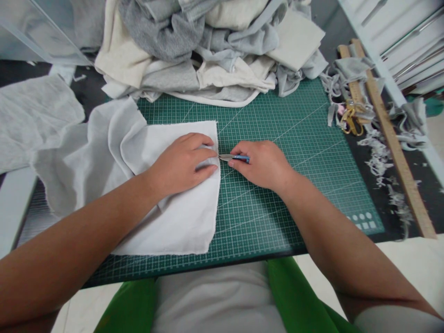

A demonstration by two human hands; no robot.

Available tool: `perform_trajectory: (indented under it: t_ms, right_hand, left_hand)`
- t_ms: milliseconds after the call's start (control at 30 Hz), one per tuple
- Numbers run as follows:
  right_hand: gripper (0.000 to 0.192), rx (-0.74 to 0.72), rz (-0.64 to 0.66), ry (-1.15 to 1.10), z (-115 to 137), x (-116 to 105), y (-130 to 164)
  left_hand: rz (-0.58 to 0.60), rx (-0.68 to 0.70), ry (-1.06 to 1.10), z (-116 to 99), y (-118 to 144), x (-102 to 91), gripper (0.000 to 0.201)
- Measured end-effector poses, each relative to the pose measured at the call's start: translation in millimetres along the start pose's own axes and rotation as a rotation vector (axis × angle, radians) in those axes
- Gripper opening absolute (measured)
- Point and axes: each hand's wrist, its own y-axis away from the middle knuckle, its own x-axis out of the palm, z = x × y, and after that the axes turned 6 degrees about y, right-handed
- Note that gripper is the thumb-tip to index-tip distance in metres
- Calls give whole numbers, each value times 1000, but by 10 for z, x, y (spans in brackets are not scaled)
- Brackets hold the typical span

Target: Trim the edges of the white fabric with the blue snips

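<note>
A piece of white fabric [180, 231] with a frayed right edge lies on the green cutting mat [263, 208]. My left hand [185, 162] rests on it with fingers stretched out, close to that edge. Between the thumb and fingers of my right hand [263, 162] is a pair of thread snips [239, 158] with blue handles. The blades point left, and their tips meet the fabric's edge beside my left fingers. To the left, the rest of the cloth lies in grey folds [100, 148].
A heap of grey and cream fabric [222, 46] covers the back of the mat. On the right are a long wooden ruler [395, 143], gold-handled scissors [352, 121] and thread scraps [379, 157]. A pale cloth [34, 115] lies at far left, near a clear plastic panel [45, 27].
</note>
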Motion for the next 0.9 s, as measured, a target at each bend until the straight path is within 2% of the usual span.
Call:
perform_trajectory:
  t_ms: [500,900]
  right_hand:
    - [27,-17,14,110,45,-19,-10]
    - [18,-10,13,-118,-28,-50,-4]
  left_hand:
    - [4,-9,1,22,12,17,22]
    - [-15,15,3,10,-4,16,22]
